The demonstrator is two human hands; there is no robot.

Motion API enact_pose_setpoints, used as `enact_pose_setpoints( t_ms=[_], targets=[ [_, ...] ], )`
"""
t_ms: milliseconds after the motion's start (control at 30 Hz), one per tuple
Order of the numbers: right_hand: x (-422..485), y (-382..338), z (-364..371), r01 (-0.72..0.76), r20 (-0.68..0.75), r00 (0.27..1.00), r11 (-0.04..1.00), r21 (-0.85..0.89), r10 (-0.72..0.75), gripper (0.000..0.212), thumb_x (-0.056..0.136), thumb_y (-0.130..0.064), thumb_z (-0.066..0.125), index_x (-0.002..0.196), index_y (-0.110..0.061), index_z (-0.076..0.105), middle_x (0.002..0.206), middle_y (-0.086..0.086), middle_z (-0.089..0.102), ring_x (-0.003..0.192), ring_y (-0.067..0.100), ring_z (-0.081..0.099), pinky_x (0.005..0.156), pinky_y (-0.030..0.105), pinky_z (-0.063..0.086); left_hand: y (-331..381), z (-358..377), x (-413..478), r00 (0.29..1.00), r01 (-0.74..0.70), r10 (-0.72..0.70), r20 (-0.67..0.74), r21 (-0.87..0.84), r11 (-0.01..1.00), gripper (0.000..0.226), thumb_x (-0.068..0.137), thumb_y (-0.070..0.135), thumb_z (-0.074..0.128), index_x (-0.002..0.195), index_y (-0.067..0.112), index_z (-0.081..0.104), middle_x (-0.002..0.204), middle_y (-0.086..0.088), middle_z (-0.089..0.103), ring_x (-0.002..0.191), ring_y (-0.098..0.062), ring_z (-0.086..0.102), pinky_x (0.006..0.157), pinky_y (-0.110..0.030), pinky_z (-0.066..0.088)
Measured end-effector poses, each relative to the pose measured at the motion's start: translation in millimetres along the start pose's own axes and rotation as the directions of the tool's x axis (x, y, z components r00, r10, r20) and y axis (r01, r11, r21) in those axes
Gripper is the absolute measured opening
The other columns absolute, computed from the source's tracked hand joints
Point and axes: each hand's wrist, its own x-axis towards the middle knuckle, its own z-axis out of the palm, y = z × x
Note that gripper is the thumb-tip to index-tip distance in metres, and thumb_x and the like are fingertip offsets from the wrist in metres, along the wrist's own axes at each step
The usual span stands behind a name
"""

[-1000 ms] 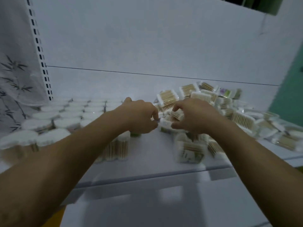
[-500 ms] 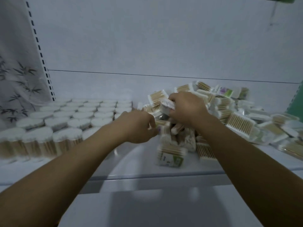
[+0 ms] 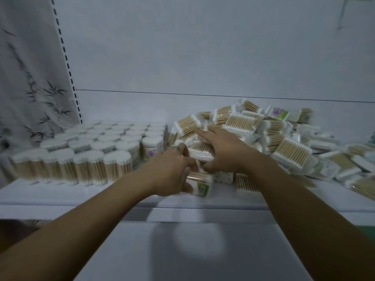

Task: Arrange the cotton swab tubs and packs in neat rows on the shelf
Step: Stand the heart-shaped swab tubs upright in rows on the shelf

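**Packs drawn from the heap, rows yet to form**

Near the front lip of the white shelf [image 3: 60, 191], the left hand [image 3: 172, 171] has its fingers curled round a green-labelled pack [image 3: 202, 185] standing on edge. Just beyond it, the right hand [image 3: 225, 153] pinches a flat swab pack [image 3: 200, 153] between thumb and outstretched index finger, at the near edge of the heap of packs [image 3: 284, 142].

I judge this to be the gathering step: packs are being pulled from the heap so they can be stood together. Next, both packs need turning the same way and setting side by side on bare shelf, without dragging looser ones down.

The packs are clear wraps showing wooden sticks with white tips, tumbled at all angles. Further back on the left, the round tubs [image 3: 97, 151] stand in tidy rows reaching the back panel [image 3: 203, 57].
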Motion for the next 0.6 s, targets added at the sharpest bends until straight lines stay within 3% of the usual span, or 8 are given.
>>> enact_pose_setpoints(
  t_ms=[167, 300, 467, 533, 600],
  targets=[
    [-22, -6, -9, 0.032, -0.063, 0.998, 0.999, 0.029, -0.030, 0.084, 0.081, -0.039, 0.073, 0.151, -0.033, 0.027, 0.162, 0.001, 0.012, 0.148, 0.022, 0.013, 0.118, 0.038, 0.015, -5, -3, -7, 0.997, 0.075, -0.076, -0.022, -0.037, 0.996, 0.048, 0.079, 0.047, 0.074, 0.121, 0.033, 0.056, 0.116, 0.006, 0.043, 0.109, -0.014, 0.044, 0.088, -0.028, 0.040],
    [-33, -13, -8, 0.117, -0.170, 0.980, 0.989, 0.086, -0.101, 0.065, 0.087, -0.033, 0.067, 0.146, -0.034, 0.038, 0.158, -0.003, 0.023, 0.144, 0.019, 0.021, 0.117, 0.037, 0.019, -9, -16, -17, 0.988, 0.151, -0.156, -0.013, -0.172, 0.973, 0.035, 0.081, 0.046, 0.073, 0.108, 0.033, 0.056, 0.103, 0.012, 0.052, 0.091, -0.008, 0.051, 0.074, -0.026, 0.041],
    [-41, -24, -7, 0.244, -0.206, 0.959, 0.935, 0.259, -0.193, 0.071, 0.084, -0.026, 0.070, 0.147, -0.035, 0.036, 0.149, -0.008, 0.039, 0.133, 0.011, 0.038, 0.102, 0.022, 0.030, -14, -34, -33, 0.961, 0.240, -0.264, -0.080, -0.234, 0.942, 0.033, 0.084, 0.044, 0.070, 0.113, 0.028, 0.063, 0.102, 0.006, 0.064, 0.087, -0.012, 0.058, 0.078, -0.030, 0.047],
    [-42, -31, -2, 0.255, -0.237, 0.955, 0.900, 0.354, -0.177, 0.074, 0.081, -0.030, 0.074, 0.146, -0.036, 0.037, 0.146, -0.009, 0.041, 0.130, 0.010, 0.042, 0.104, 0.024, 0.033, -19, -36, -40, 0.934, 0.268, -0.331, -0.137, -0.350, 0.898, 0.030, 0.085, 0.044, 0.070, 0.108, 0.026, 0.066, 0.096, 0.004, 0.067, 0.084, -0.012, 0.060, 0.075, -0.030, 0.047],
    [-38, -40, 3, 0.260, -0.286, 0.949, 0.834, 0.487, -0.129, 0.076, 0.078, -0.031, 0.079, 0.144, -0.037, 0.040, 0.140, -0.010, 0.047, 0.124, 0.009, 0.049, 0.104, 0.030, 0.041, -23, -35, -46, 0.893, 0.256, -0.420, -0.164, -0.583, 0.771, 0.024, 0.086, 0.041, 0.070, 0.097, 0.021, 0.070, 0.084, 0.003, 0.068, 0.071, -0.009, 0.062, 0.064, -0.026, 0.047]
  ],
)
